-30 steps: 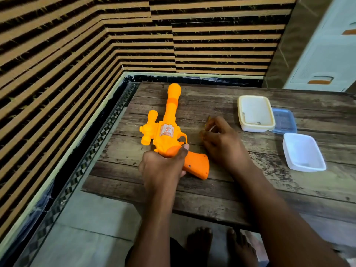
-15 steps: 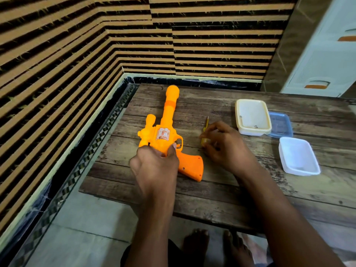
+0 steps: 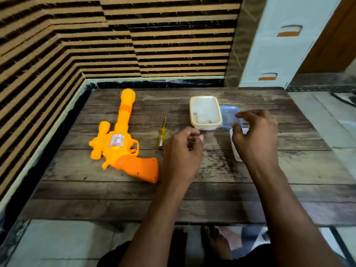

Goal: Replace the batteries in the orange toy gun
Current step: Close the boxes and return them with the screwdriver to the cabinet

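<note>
Orange toy gun [image 3: 120, 145] flat on the table [image 3: 212, 191] at left, barrel pointing away, grip near, untouched. Yellow screwdriver [image 3: 162, 134] just beside it. Left hand [image 3: 183, 151] curled loosely, seemingly pinching something small; contents unclear. Right hand [image 3: 254, 133] open, fingers spread, hovering over a white tub [image 3: 236, 149], empty. Likely fetching or stowing small parts; next, probably batteries into the grip.

The right hand [image 3: 254, 135], blurred, hides most of a white container [image 3: 236, 149]. The cream tub [image 3: 205, 112] covers the blue lid [image 3: 230, 116] at its 9 o'clock side. Small, possibly metal bits in that tub are unreadable.
</note>
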Action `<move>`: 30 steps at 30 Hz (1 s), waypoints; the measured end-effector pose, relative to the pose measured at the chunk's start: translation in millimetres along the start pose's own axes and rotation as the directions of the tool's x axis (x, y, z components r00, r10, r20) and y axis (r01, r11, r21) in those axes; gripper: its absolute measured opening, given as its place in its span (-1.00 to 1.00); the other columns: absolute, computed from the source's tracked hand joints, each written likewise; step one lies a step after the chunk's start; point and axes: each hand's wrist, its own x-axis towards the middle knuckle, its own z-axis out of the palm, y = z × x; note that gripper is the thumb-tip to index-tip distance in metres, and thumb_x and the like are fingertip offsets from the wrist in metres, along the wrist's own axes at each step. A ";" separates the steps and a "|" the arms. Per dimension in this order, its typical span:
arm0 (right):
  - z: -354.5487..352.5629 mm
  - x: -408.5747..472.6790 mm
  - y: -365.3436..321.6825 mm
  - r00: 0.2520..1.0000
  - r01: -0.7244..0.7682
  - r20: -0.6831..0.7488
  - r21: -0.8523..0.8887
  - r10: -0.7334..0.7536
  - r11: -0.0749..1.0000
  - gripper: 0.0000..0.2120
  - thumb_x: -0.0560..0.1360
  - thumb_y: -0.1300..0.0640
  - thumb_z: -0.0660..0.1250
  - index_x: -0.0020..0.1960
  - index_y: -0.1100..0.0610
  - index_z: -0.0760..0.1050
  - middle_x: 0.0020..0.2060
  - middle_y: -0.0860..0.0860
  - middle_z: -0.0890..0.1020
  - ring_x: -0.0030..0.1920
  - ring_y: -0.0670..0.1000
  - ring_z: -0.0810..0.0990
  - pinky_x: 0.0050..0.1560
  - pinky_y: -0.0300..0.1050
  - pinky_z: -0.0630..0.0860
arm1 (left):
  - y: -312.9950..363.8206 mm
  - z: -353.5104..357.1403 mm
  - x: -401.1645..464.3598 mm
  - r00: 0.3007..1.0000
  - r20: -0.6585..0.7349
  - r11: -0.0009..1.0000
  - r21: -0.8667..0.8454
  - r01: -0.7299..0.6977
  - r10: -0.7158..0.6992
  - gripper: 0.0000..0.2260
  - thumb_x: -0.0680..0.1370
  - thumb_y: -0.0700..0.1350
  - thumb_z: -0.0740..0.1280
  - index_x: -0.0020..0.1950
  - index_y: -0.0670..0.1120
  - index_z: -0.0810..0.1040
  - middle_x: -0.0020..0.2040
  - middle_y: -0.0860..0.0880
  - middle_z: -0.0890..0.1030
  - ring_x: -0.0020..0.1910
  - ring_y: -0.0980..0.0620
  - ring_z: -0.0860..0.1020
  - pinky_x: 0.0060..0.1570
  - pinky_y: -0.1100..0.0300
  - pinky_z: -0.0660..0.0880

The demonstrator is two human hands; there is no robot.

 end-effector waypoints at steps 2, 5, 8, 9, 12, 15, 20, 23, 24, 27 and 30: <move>-1.3 2.7 6.8 0.991 -0.077 0.109 -0.052 0.082 0.996 -0.66 0.59 0.12 0.39 0.36 0.12 0.62 0.33 0.16 0.59 0.32 0.25 0.55 0.32 0.03 0.48 | 2.2 10.8 -2.1 0.996 0.091 1.000 -0.004 0.010 -0.010 -0.93 0.58 -0.08 0.43 -0.02 -0.04 0.69 -0.19 0.05 0.72 -0.21 0.15 0.68 -0.19 0.07 0.64; -4.9 5.2 11.5 0.955 -0.199 0.224 -0.008 0.196 0.980 -0.65 0.61 0.13 0.39 0.38 0.13 0.60 0.31 0.18 0.65 0.30 0.22 0.62 0.29 0.00 0.52 | 6.3 22.8 -5.1 0.974 0.205 0.993 -0.052 0.104 -0.091 -0.82 0.56 0.06 0.40 0.02 -0.01 0.68 -0.19 0.05 0.71 -0.21 0.07 0.71 -0.19 -0.05 0.68; -7.6 4.2 8.6 0.936 -0.248 0.267 0.039 0.229 0.968 -0.75 0.61 0.18 0.33 0.25 0.08 0.67 0.15 0.15 0.73 0.17 0.20 0.67 0.08 -0.06 0.53 | 10.6 28.2 -7.5 0.950 0.252 0.976 -0.073 0.207 -0.183 -0.72 0.48 0.15 0.45 -0.03 -0.05 0.67 -0.24 0.02 0.72 -0.29 0.02 0.71 -0.20 -0.12 0.68; -7.5 3.7 8.1 0.929 -0.260 0.284 0.051 0.236 0.964 -0.77 0.61 0.21 0.30 0.17 0.06 0.68 0.07 0.12 0.74 0.10 0.18 0.68 -0.02 -0.09 0.50 | 13.1 28.4 -8.0 0.944 0.260 0.973 -0.054 0.226 -0.205 -0.77 0.49 0.09 0.48 -0.08 -0.07 0.66 -0.28 0.02 0.71 -0.34 0.03 0.71 -0.22 -0.12 0.68; -8.5 5.0 10.7 0.924 -0.285 0.296 0.114 0.242 0.952 -0.76 0.60 0.24 0.25 0.06 0.07 0.69 -0.08 0.07 0.75 0.04 0.15 0.68 -0.06 -0.07 0.54 | 14.7 27.9 -8.4 0.936 0.238 0.966 0.034 0.257 -0.258 -0.93 0.51 -0.14 0.51 -0.12 -0.06 0.64 -0.37 0.03 0.67 -0.44 0.10 0.68 -0.27 0.04 0.68; -4.6 14.4 16.9 0.952 -0.217 0.244 0.103 0.187 0.971 -0.65 0.54 0.31 0.23 0.22 0.11 0.68 0.09 0.15 0.73 0.17 0.19 0.67 0.19 0.00 0.59 | 13.1 21.2 -5.2 0.944 0.168 0.958 0.101 0.269 -0.283 -0.93 0.47 -0.18 0.51 -0.10 -0.04 0.67 -0.39 0.08 0.63 -0.41 0.18 0.64 -0.33 0.12 0.65; 17.1 27.0 18.9 0.916 -0.109 0.379 -0.080 0.131 0.991 -0.58 0.54 0.23 0.33 0.38 0.07 0.61 0.52 0.20 0.39 0.49 0.32 0.39 0.52 0.23 0.39 | 9.0 9.9 0.9 0.947 0.094 0.945 0.142 0.293 -0.308 -0.91 0.43 -0.20 0.49 -0.18 -0.03 0.65 -0.47 0.12 0.55 -0.49 0.26 0.52 -0.47 0.39 0.37; 14.0 25.1 14.2 0.904 -0.142 0.394 -0.090 0.166 0.986 -0.68 0.49 0.24 0.37 0.22 0.15 0.70 0.35 0.21 0.55 0.35 0.29 0.54 0.42 0.11 0.49 | 3.8 7.1 3.5 0.940 0.081 0.941 0.099 0.323 -0.331 -0.87 0.42 -0.23 0.48 -0.20 0.00 0.61 -0.45 0.09 0.57 -0.46 0.13 0.60 -0.36 0.16 0.61; 10.4 24.2 13.7 0.903 -0.156 0.391 -0.092 0.180 0.983 -0.72 0.48 0.26 0.36 0.15 0.19 0.71 0.27 0.23 0.59 0.27 0.29 0.59 0.34 0.06 0.54 | 1.8 6.6 4.2 0.939 0.078 0.940 0.091 0.328 -0.335 -0.86 0.42 -0.23 0.48 -0.20 0.01 0.61 -0.44 0.07 0.59 -0.44 0.06 0.64 -0.31 0.04 0.65; 0.3 16.4 15.5 0.909 -0.184 0.358 -0.120 0.215 0.976 -0.79 0.45 0.28 0.37 0.02 0.22 0.72 0.15 0.27 0.64 0.14 0.30 0.64 0.21 0.04 0.58 | -0.9 4.2 3.5 0.944 0.081 0.946 0.087 0.313 -0.320 -0.82 0.43 -0.23 0.49 -0.21 0.04 0.60 -0.42 0.03 0.64 -0.44 0.02 0.65 -0.27 -0.06 0.67; 2.7 11.1 17.4 0.919 -0.169 0.339 -0.121 0.200 0.978 -0.79 0.44 0.13 0.49 0.07 0.11 0.72 0.17 0.21 0.64 0.14 0.26 0.64 0.24 0.05 0.59 | -1.5 1.2 3.8 0.948 0.067 0.948 0.092 0.306 -0.313 -0.85 0.43 -0.22 0.49 -0.21 0.02 0.62 -0.43 0.04 0.64 -0.44 0.04 0.65 -0.26 -0.04 0.67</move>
